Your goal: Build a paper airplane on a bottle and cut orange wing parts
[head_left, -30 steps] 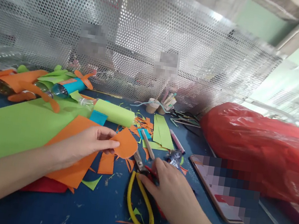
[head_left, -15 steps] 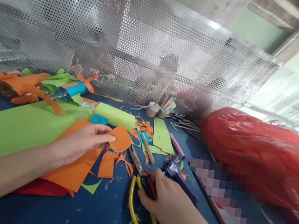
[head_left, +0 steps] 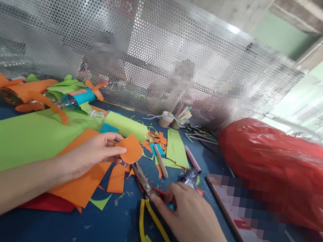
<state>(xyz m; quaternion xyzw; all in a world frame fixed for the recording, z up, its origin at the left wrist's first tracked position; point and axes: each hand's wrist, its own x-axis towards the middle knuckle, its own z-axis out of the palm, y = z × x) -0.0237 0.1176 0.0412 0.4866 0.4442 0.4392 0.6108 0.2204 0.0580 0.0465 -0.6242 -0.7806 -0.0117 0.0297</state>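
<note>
My left hand (head_left: 91,155) pinches a rounded orange paper cutout (head_left: 129,148) and holds it above the blue table (head_left: 108,234). My right hand (head_left: 191,218) lies over the red handle of a pair of scissors (head_left: 146,183) with yellow loop handles, its fingers curled on the handle area. The scissor blades point up and left, towards the cutout. Orange scraps (head_left: 116,178) lie just below the cutout.
A large green sheet (head_left: 16,139) and an orange sheet (head_left: 85,186) lie at left, over red paper. Paper-wrapped bottles (head_left: 74,98) and a green roll (head_left: 126,126) sit behind. A red plastic bag (head_left: 281,171) fills the right. A perforated metal screen (head_left: 160,48) backs the table; people sit behind it.
My right hand has shifted on the scissors' handles and the scissors have moved slightly. My left hand drew the orange cutout a little to the left and keeps holding it.
</note>
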